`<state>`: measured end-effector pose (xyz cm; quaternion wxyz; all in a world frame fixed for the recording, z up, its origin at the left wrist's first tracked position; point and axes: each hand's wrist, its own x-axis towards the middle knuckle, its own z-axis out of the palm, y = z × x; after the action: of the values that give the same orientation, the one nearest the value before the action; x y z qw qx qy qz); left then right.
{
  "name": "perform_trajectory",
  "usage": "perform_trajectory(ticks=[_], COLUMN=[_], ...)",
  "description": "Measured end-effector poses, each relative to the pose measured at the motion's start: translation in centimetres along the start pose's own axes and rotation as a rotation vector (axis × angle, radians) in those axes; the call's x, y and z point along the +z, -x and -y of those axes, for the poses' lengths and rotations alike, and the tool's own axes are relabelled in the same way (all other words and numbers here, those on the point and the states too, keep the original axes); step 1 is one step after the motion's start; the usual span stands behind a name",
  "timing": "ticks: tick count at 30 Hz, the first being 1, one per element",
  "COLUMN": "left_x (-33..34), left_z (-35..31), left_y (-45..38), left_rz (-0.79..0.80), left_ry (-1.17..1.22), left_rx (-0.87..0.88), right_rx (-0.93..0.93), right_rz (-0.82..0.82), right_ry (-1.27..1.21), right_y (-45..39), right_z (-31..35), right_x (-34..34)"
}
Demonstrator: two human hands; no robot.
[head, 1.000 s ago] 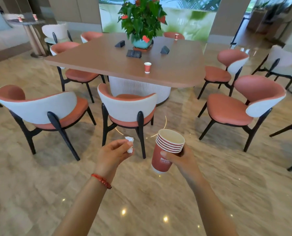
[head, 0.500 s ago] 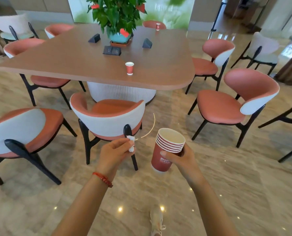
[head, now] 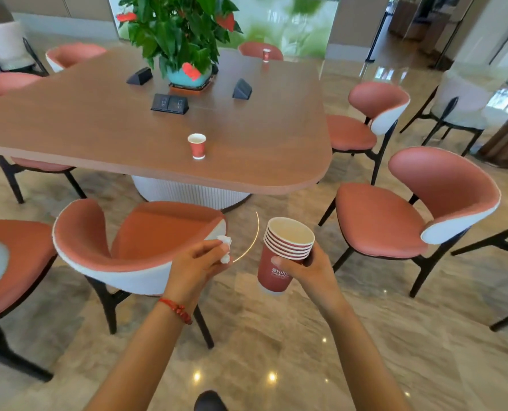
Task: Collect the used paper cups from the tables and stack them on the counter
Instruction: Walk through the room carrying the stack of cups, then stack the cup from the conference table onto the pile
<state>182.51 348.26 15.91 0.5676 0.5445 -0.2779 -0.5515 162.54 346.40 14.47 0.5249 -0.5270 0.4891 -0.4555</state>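
**Closing on the table, next cup dead ahead**

Closer now than a second ago: the wooden table [head: 246, 137] has swung up large in my view and the chair [head: 122, 241] that stood well ahead is right under my hands, its curved back just beside my left knuckles.

My right hand [head: 309, 268] is wrapped round the stack of cups [head: 285, 250], thumb across the front of the outermost cup, the nested rims tilted a little toward me. My left hand [head: 199, 262] pinches a crumpled white tissue [head: 225, 248] between thumb and fingertips, so neither hand is free as it stands.

What matters for the reach is the single cup [head: 197, 146] on the table. It stands upright, long axis vertical, mouth up, near the table's front edge and well apart from both hands, beyond the chair. It lies forward and slightly left of my hands, almost straight ahead of the left hand, so I judge the left is the nearer one. Taking it will likely mean leaning over the chair back, or stepping round it on the right.

A second cup [head: 266, 54] stands at the far edge of the table, past the potted plant [head: 181, 34]; from here it is small and I cannot tell whether it holds anything. No counter is in view.
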Motion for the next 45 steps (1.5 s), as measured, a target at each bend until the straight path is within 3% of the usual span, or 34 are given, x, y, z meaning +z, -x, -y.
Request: perform_trajectory(ticks=[12, 24, 38, 45], left_x=[2.6, 1.6, -0.2, 0.4], left_z=[-3.0, -8.4, -9.5, -9.2], left_y=[-19.6, -34.7, -46.1, -50.4], left_rz=[-0.027, -0.181, -0.540, -0.685], left_ry=[-0.002, 0.050, 0.207, 0.222], left_rx=[0.007, 0.005, 0.014, -0.001], right_rx=[-0.004, 0.036, 0.093, 0.135], right_rz=[0.040, 0.161, 0.537, 0.631], right_ry=[-0.019, 0.018, 0.048, 0.058], right_y=[-20.0, -38.2, -56.7, -63.6], right_z=[-0.2, 1.0, -1.6, -3.2], right_x=[0.6, 5.7, 12.7, 15.1])
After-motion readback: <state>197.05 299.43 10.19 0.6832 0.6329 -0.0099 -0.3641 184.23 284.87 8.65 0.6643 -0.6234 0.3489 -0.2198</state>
